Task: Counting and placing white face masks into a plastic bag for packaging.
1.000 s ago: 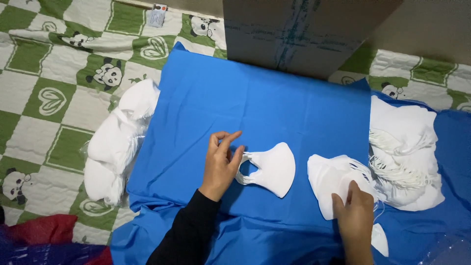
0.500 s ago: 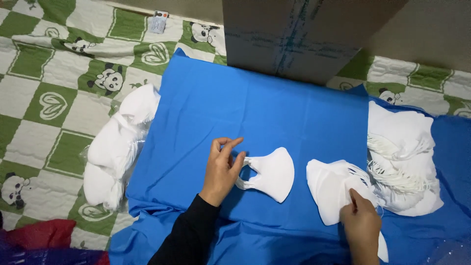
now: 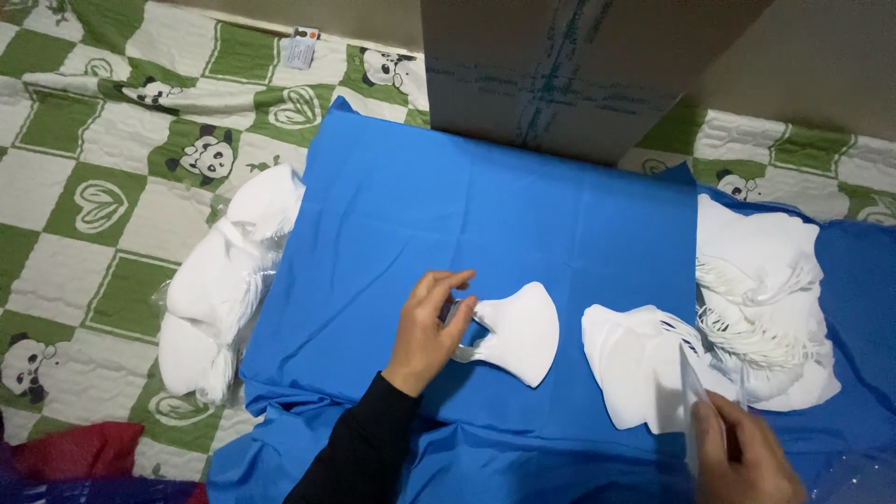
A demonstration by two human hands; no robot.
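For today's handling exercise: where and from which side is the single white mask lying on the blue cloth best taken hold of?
Probably at the ear-loop end of the white mask, coming from its left, where the left hand already touches it. The mask lies flat on the blue cloth; that end is narrow, with an opening that fingers can pinch through.

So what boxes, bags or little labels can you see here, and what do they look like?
Cardboard box: top middle, at the far edge of the blue cloth; big, brown, with faint bluish marks.
Small card: top left, on the green and white panda quilt; a little rectangle, white with dark print.
Clear bag: bottom right, in the right hand; thin, see-through, beside the white masks.
No screens or signs.
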